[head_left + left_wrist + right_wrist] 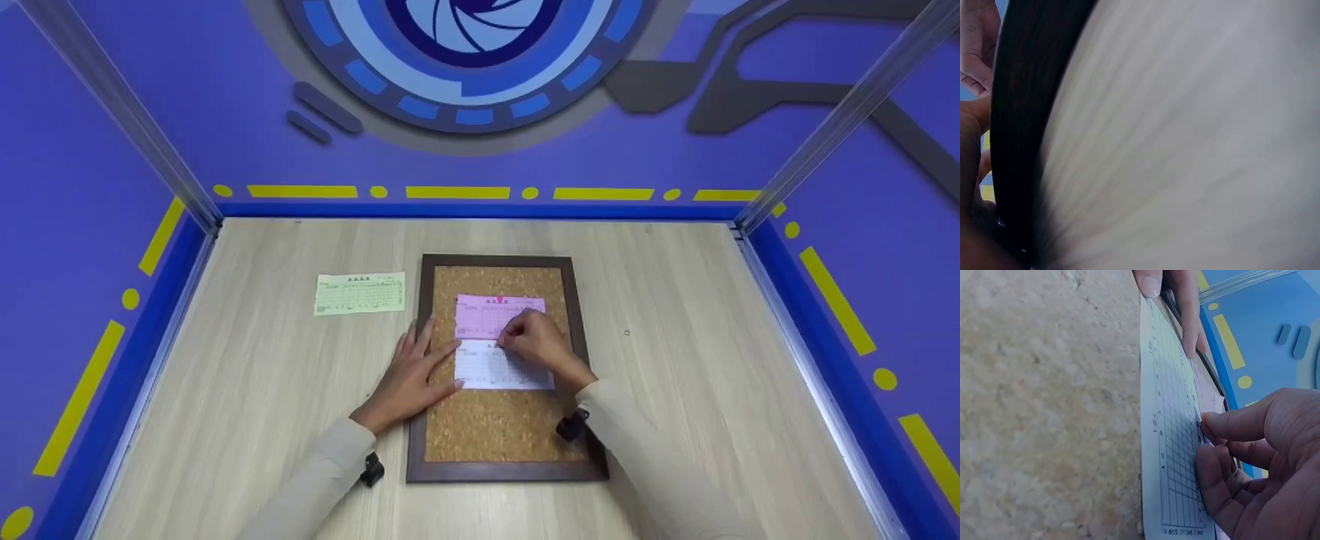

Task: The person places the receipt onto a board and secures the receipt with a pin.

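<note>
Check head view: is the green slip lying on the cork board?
No, the green slip lies flat on the wooden table, left of the cork board and apart from its frame.

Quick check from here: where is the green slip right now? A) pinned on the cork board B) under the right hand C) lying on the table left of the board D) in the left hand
C: the green slip lies flat on the table, left of the cork board, with neither hand on it.
</note>
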Demonstrator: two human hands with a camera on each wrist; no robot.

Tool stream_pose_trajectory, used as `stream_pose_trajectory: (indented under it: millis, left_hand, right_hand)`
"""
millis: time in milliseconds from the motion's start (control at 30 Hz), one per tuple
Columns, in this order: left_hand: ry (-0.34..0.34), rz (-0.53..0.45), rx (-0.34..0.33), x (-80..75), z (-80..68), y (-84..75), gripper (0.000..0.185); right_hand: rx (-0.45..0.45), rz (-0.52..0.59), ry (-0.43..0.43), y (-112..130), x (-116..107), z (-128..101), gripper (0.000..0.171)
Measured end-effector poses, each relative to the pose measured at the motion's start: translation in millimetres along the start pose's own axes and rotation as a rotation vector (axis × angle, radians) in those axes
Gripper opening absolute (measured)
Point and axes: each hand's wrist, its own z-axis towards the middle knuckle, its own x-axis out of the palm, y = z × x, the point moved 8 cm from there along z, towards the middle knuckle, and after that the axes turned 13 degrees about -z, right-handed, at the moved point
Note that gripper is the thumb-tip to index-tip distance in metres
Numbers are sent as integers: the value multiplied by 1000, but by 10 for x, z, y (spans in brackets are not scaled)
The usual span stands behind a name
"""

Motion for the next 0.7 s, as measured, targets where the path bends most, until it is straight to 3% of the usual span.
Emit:
stream_pose_trajectory:
  millis: [167, 333, 533, 700]
  left_hand:
    - [7, -5, -6, 8, -2, 12, 74]
    - [12, -10, -11, 19, 7, 22, 73]
    - [6, -18, -3, 16, 5, -2, 72]
    - [0, -12, 7, 2, 7, -12, 72]
  right_hand:
    - [106, 29, 37, -43, 14, 28, 27]
    - [211, 56, 62, -76, 11, 32, 21]
    - [248, 73, 57, -103, 17, 38, 16]
    - [253, 173, 70, -109, 14, 27, 14]
